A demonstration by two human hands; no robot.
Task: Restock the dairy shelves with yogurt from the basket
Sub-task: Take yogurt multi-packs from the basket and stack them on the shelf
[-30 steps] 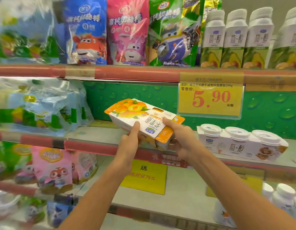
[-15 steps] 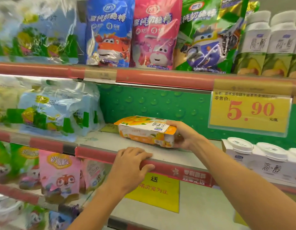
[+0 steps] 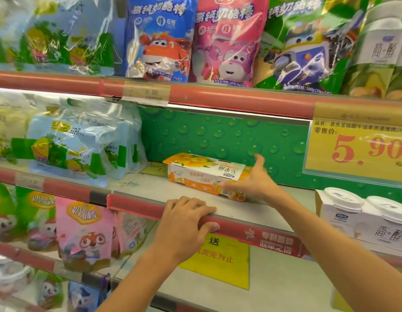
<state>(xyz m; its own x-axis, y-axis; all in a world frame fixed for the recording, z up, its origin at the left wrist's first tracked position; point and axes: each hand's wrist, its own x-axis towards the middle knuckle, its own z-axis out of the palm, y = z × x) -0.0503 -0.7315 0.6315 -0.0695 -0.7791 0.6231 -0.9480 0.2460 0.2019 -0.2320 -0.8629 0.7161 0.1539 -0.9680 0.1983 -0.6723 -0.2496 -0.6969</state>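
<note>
Left hand (image 3: pixel 186 224): fingers curled over the red shelf rail (image 3: pixel 137 204), gripping it.
Yogurt pack (image 3: pixel 206 175): orange-and-white, flat on the middle shelf, near the green back panel (image 3: pixel 218 136).
Right hand (image 3: pixel 251 180): fingers straight, spread, touching the pack's right end.
Price sign (image 3: pixel 357 149): yellow, far right.

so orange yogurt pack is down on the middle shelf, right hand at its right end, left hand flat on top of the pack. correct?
Not the left hand: in the head view it grips the shelf's red front rail. The rest holds: yogurt pack on the shelf, right hand at its right end.
</note>
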